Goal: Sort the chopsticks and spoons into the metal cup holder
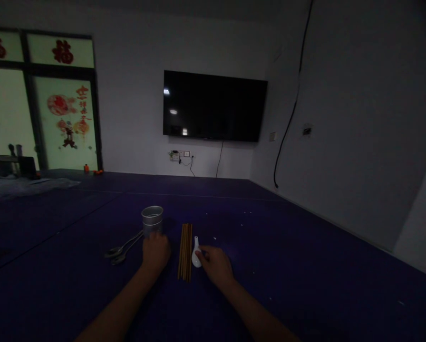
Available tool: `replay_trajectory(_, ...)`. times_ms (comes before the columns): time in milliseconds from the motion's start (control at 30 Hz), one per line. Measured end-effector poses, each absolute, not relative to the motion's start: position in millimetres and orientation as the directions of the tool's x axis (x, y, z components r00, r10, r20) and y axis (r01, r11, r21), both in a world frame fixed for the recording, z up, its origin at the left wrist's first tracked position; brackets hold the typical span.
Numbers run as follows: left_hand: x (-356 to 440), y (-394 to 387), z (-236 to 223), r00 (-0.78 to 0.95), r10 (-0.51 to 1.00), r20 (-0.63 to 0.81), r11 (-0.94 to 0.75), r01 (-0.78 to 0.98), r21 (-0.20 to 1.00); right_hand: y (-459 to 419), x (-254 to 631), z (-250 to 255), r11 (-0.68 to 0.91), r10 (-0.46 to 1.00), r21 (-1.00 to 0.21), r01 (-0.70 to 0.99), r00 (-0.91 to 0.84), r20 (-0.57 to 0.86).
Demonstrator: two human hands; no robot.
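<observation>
My right hand point(218, 267) pinches the bowl of a white ceramic soup spoon point(196, 258) between thumb and fingers, its handle pointing away from me. Just left of that spoon, a bundle of several wooden chopsticks point(185, 251) lies lengthwise on the dark blue surface. My left hand point(156, 251) is closed, knuckles up, right in front of an upright metal cup point(152, 219) and covers its lower part. What its fingers hold, if anything, is hidden. Two metal spoons point(119, 259) lie left of the cup, their handles reaching toward its base.
The wide blue surface point(305, 266) carries small white specks on the right. Crumpled clear plastic point(24, 187) and a dark object point(15, 165) lie far left. Small orange items point(91, 170) sit by the glass door. A television point(215, 107) and a hanging cable point(292, 114) are on the walls.
</observation>
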State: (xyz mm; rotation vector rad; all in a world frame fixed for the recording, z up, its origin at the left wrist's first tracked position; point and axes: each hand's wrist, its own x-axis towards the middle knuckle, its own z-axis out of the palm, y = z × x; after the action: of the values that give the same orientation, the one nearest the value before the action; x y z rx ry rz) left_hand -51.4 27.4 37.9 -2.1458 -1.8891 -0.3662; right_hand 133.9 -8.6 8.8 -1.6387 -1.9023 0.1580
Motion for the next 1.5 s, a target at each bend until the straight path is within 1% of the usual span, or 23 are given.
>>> replay_trajectory(167, -65, 32, 37, 0.057, 0.924, 0.377, -0.054, 0.998, -0.019, -10, 133, 10, 0.221, 0.935, -0.466, 0.857, -0.050, 0.350)
replay_trajectory(467, -69, 31, 42, 0.011, 0.942, 0.335, -0.006, 1.000, -0.016, -8, 135, 7, 0.235, 0.929, -0.454, 0.860, -0.061, 0.366)
replay_trajectory(667, -76, 36, 39, -0.025, 0.929, 0.369, 0.026, 1.000, 0.003, -7, 135, 7, 0.240, 0.930, -0.455, 0.858, -0.070, 0.360)
replay_trajectory(867, -96, 43, 38, -0.172, 0.878, 0.446, 0.178, 0.984, 0.028, -7, 135, 6, 0.226, 0.932, -0.475, 0.851, -0.048, 0.358)
replay_trajectory(967, -107, 46, 38, -0.220, 0.892, 0.394, 0.226, 0.974, 0.032, -6, 135, 6, 0.229, 0.931, -0.479, 0.848, -0.048, 0.361)
replay_trajectory(1067, -115, 47, 38, -0.233, 0.914, 0.332, 0.237, 0.971, 0.031, -6, 135, 6, 0.231, 0.932, -0.481, 0.846, -0.051, 0.358)
replay_trajectory(1500, -119, 51, 36, -0.273, 0.919, 0.286, 0.271, 0.961, 0.046, -9, 134, 10, 0.224, 0.936, -0.476, 0.850, -0.052, 0.347)
